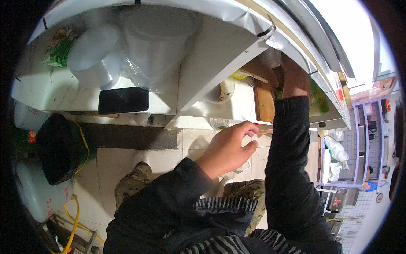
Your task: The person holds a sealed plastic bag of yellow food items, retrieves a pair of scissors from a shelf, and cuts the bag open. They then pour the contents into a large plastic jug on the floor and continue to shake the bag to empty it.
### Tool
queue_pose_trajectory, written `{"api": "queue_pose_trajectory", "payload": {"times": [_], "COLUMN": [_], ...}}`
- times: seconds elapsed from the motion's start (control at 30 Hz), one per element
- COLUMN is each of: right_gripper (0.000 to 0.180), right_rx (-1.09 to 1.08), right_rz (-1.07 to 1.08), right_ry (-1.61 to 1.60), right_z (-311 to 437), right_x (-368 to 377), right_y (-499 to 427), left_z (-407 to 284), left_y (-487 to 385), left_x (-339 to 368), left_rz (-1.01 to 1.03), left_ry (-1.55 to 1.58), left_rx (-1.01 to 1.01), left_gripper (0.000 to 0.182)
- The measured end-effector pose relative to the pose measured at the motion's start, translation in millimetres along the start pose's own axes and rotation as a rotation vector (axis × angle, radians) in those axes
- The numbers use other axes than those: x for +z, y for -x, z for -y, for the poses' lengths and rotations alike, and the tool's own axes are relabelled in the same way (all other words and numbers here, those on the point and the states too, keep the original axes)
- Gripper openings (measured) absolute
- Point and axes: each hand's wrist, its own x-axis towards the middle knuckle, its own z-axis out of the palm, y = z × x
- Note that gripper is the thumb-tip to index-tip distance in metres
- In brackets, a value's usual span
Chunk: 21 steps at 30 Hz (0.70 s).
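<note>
My left hand point(229, 146) hovers over the tiled floor in front of the shelving, thumb and fingers apart, with nothing between them. My right hand point(294, 77) reaches deep into the right compartment, and shadow and the shelf edge hide its fingers. Near that wrist, a wooden box or board point(265, 101) stands on the shelf. A clear plastic bag or container point(270, 58) shows dimly beside the hand. Left of the wood lies a round tub point(225, 92) with brown residue. A green printed package point(318, 96) is to the right of my forearm.
In the left compartment are translucent plastic tubs point(95, 57), a large bagged container point(155, 41) and a green packet point(60, 47). A black phone point(123, 100) lies at the shelf edge. Left are a black-covered bin point(58, 149), a plastic jug point(44, 187) and a yellow hose point(76, 216).
</note>
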Motion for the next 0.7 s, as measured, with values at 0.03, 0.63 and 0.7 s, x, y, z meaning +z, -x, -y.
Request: {"api": "queue_pose_trajectory", "payload": {"times": [0.03,0.63,0.7], "right_gripper": [0.063,0.058,0.055], "right_rx": [-0.006,-1.44,-1.309], "right_rz": [0.013,0.91,0.837], "right_ry": [0.072,2.791,2.849], "right_z": [2,-2,0], "right_x": [-2,-109,-132], "right_y": [2,182,210], "left_z": [-1,-1,-1], "left_y": [-1,-39,-36], "left_x": [-1,33,49], "left_rz": [-0.002,0.053,0.142], "left_ry": [0.023,0.368,0.379], "left_rx": [-0.004,-0.076,-0.104], "left_gripper": [0.029,0.083,0.087]}}
